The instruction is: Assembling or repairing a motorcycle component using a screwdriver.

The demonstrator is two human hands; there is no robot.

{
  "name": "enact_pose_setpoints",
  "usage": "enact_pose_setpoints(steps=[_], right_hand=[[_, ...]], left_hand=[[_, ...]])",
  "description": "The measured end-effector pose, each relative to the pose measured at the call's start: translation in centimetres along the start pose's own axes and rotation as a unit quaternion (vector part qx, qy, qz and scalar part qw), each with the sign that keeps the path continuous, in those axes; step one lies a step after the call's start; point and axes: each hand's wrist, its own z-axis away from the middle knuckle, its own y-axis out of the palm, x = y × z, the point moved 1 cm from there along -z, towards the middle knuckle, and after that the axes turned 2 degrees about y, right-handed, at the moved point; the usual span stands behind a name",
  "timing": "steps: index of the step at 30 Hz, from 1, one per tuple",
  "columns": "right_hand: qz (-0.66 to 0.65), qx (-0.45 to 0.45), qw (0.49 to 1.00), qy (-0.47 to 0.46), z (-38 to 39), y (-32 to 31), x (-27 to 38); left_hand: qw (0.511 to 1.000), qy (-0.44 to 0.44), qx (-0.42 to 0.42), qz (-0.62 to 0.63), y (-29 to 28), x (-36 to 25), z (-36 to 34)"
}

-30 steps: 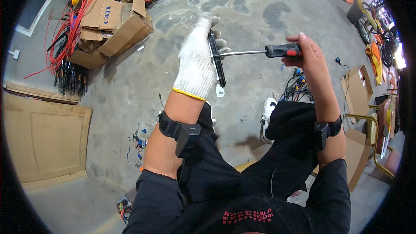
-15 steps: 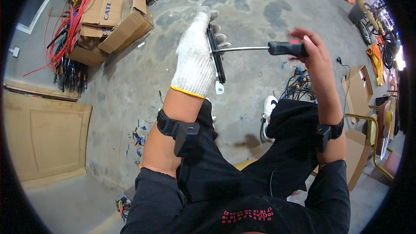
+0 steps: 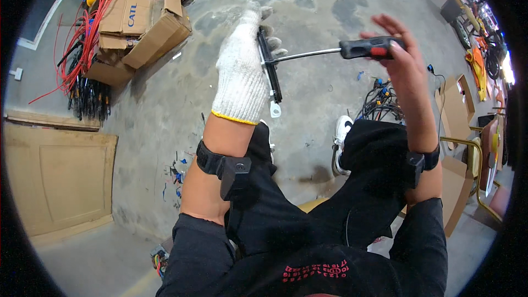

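Note:
My left hand (image 3: 240, 69), in a white knitted glove with a yellow cuff edge, is closed around a narrow black bar-shaped part (image 3: 270, 71). A white tab with a hole (image 3: 275, 110) sticks out at the bar's near end. To the right, my bare right hand (image 3: 400, 55) holds a screwdriver (image 3: 368, 48) by its black and red handle. The thumb lies against the handle's end, and some fingers are lifted off it. The steel shaft runs left, its tip meeting the bar near its middle. The glove and bar hide most of the left fingers.
Cardboard boxes (image 3: 157, 33) and red cables (image 3: 88, 33) are piled at the far left, above a tan wooden panel (image 3: 60, 173). Black cables (image 3: 381, 102) lie beyond my right knee. Scraps (image 3: 177, 170) litter the concrete floor. A metal-framed chair (image 3: 476, 173) stands at right.
The screwdriver's handle end has risen and turned, showing more red, so the shaft now slants. My right fingers have shifted on it. My left hand and the bar have moved slightly left.

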Motion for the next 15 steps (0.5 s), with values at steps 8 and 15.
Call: enact_pose_setpoints(steps=[8, 15], right_hand=[[0.093, 0.014, 0.978, 0.189, -0.5, -0.5, 1.0], [-0.016, 0.086, 0.987, -0.135, 0.4, 0.4, 0.8]], left_hand=[[0.999, -0.01, 0.032, 0.005, 0.5, -0.1, 0.2], [1.0, 0.0, -0.011, 0.022, 0.1, -0.4, 0.0]])
